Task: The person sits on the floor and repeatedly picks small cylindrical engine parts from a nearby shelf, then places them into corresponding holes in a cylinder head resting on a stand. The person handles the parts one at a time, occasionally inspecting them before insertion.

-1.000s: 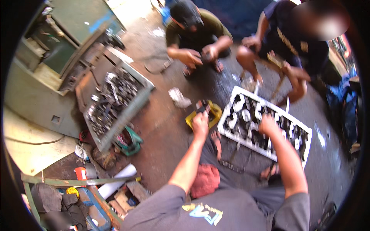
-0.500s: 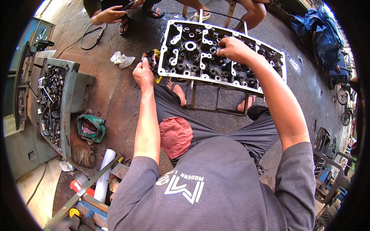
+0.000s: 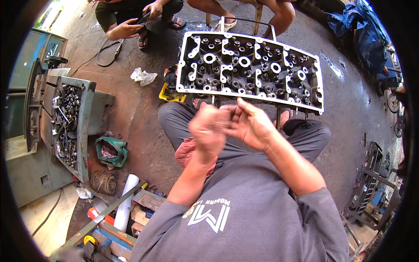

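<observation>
My left hand (image 3: pixel 208 131) and my right hand (image 3: pixel 254 126) meet in front of my lap, just short of an engine cylinder head's near edge. The left hand looks curled but is smeared by motion. On the right hand, the thumb and fingers are spread, with the fingertips against or behind the left hand; I see nothing held there. The cylinder head (image 3: pixel 261 93), with a bright metal rim and dark oily pockets, rests on a metal stand (image 3: pixel 278 117). A red cloth (image 3: pixel 185 153) hangs at my left thigh, partly behind my left forearm.
Beside the head's left end is a yellow-and-black object (image 3: pixel 171 94). Farther left are a metal tray (image 3: pixel 86 131) of valves and small parts, a cut green container (image 3: pixel 120 150) and a crumpled plastic bag (image 3: pixel 143 77). Another person's hands (image 3: pixel 126 29) hold a phone at the far side.
Both hands have come back toward my lap and together: the right from inside the cylinder head, the left from beside its left end. The view has shifted slightly.
</observation>
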Demonstrator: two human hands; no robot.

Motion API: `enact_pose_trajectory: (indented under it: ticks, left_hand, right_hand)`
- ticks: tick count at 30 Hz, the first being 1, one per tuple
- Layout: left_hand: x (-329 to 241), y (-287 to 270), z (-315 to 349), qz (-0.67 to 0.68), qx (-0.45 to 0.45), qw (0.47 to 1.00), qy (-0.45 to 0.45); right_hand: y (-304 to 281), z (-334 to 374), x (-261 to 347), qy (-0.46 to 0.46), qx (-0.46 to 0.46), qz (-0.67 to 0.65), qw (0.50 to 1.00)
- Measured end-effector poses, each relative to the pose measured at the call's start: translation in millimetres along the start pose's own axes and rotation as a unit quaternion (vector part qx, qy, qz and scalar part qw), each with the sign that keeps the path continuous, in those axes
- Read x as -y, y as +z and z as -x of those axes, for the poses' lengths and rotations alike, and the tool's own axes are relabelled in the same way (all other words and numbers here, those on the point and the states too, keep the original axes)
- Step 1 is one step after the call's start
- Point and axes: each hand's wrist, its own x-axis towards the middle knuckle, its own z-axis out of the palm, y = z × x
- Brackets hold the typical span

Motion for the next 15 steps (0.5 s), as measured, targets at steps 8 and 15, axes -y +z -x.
enact_pose_trajectory:
  ticks: [8, 15]
  left_hand:
    - [-19, 75, 30, -0.306, 0.285, 0.899, 0.127]
    - [-29, 90, 8, -0.332, 0.31, 0.862, 0.223]
  right_hand:
    - [-41, 44, 0, -0.121, -0.001, -0.135, 0.983]
    - [-77, 67, 22, -0.139, -0.024, -0.185, 0.973]
